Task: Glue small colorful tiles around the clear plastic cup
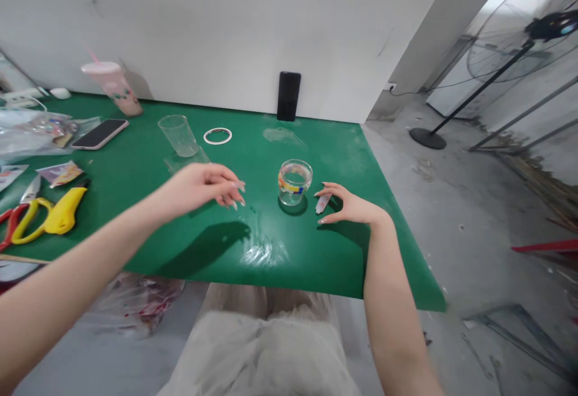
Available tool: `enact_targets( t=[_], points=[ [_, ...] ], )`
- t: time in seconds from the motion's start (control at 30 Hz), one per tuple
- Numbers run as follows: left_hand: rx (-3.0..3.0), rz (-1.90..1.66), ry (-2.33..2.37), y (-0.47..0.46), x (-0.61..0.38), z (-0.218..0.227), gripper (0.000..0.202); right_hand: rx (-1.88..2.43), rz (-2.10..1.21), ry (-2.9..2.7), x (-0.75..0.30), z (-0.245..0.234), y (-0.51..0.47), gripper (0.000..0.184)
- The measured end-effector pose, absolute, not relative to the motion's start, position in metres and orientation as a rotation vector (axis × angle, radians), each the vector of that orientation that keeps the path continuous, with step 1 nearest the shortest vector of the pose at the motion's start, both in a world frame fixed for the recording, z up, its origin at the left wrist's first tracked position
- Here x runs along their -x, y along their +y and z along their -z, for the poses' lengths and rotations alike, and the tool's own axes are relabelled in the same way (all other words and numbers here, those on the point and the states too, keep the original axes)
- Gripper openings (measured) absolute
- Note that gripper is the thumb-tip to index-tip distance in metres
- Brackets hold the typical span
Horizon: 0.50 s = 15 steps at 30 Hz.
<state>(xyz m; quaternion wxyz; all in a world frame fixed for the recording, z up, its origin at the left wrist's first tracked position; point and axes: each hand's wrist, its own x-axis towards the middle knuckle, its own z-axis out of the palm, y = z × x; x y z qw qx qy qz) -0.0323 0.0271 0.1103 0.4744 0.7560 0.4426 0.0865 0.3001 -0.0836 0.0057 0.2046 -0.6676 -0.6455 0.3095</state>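
A clear glass cup [294,196] with a band of coloured pieces around it stands upright on the green table. My right hand [345,202] is just right of it, thumb and fingers spread apart around a small pale tube-like item [322,203] lying on the table. Whether the fingertips touch that item I cannot tell. My left hand [210,186] hovers over the table to the left of the cup, fingers loosely bent and slightly apart, with nothing visible in them. Behind my left hand are a tilted-looking clear plastic cup [179,137] and a white tape ring [217,136].
Yellow-handled scissors [34,218], a yellow cutter [67,210], a phone [101,134] and plastic bags [27,131] lie on the left. A pink tumbler [112,86] stands behind them. A black phone [289,96] leans on the wall. The table's right edge [400,215] drops to the floor.
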Motion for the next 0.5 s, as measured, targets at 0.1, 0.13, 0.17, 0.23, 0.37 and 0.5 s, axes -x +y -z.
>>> enact_targets(
  t=[0.1, 0.13, 0.17, 0.23, 0.37, 0.5],
  points=[
    [-1.482, -0.218, 0.937, 0.008, 0.012, -0.068, 0.031, 1.820, -0.831, -1.780, -0.301, -0.004, -0.082, 0.038],
    [-1.371, -0.229, 0.907, 0.006, 0.004, -0.056, 0.029, 1.823, -0.825, -1.770, -0.300, -0.003, -0.081, 0.033],
    [-1.278, -0.240, 0.896, 0.005, -0.003, -0.046, 0.027, 1.826, -0.826, -1.760, -0.300, -0.002, -0.080, 0.031],
    [-1.169, -0.269, 0.886, 0.007, -0.016, -0.031, 0.023, 1.820, -0.838, -1.737, -0.299, 0.001, -0.078, 0.033],
    [-1.144, -0.320, 0.835, 0.014, -0.028, -0.016, 0.019, 1.829, -0.794, -1.646, -0.298, 0.001, -0.076, 0.036],
    [-1.196, -0.215, 0.772, 0.014, -0.022, -0.011, 0.025, 1.826, -0.905, -1.540, -0.294, -0.010, -0.076, 0.037]
  ],
)
